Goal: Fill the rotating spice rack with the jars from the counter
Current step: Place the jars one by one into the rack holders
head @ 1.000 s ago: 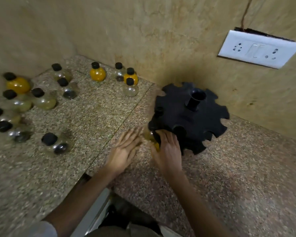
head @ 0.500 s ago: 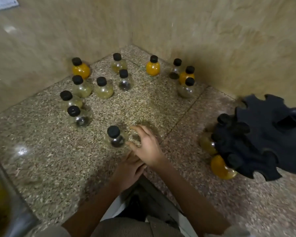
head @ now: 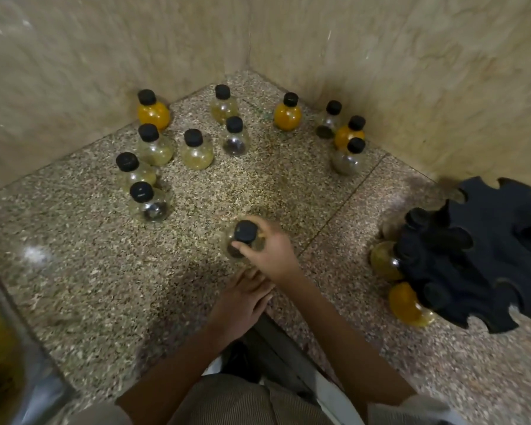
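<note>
Jars with black caps are on the speckled counter (head: 74, 271), twelve in all. Eleven stand free and one jar (head: 244, 240) is in the right hand (head: 272, 251), near the middle of the view. Of the free ones, seven stand in a loose group (head: 195, 150) from 10 to 12 o'clock and four more (head: 348, 157) stand at 1 o'clock, close to the corner of the walls (head: 380, 72). Three of the eleven are full of orange powder. The others look clear or yellowish, some with a dark bottom.

The black rack (head: 488, 240) with its notched edge is at 3 o'clock, partly cut by the frame. Two jars hang at its near edge, a yellowish one (head: 385, 260) and an orange one (head: 406, 303); whether more sit behind them I cannot tell.

The right hand grips the jar from the side, with the thumb (head: 239, 248) across the near side below the cap and the fingers curled round the far side. The jar stands upright, and its base is hidden.

The left hand (head: 246, 299) lies palm down at the counter's front edge, at 6 o'clock from the held jar. Its fingers are relaxed and hold nothing, and their tips reach under the right wrist.
</note>
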